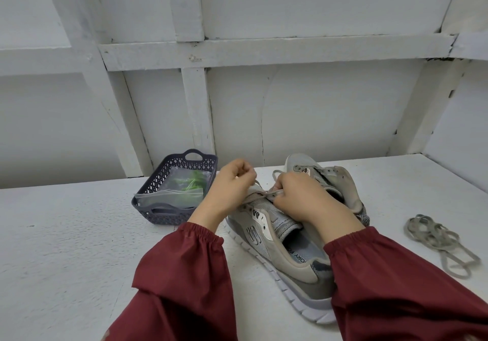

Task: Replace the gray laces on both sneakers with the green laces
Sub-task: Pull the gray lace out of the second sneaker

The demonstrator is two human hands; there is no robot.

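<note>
Just left of the near sneaker sits the gray basket, holding a clear bag with the green laces inside. Your left hand is closed, pinching a gray lace above that sneaker's toe end. Your right hand is curled over its eyelet row, fingers pinched on the lace there. The second sneaker lies just behind it, touching. Well to its right, a removed gray lace lies heaped on the white table.

Basket left of sneakers
</note>
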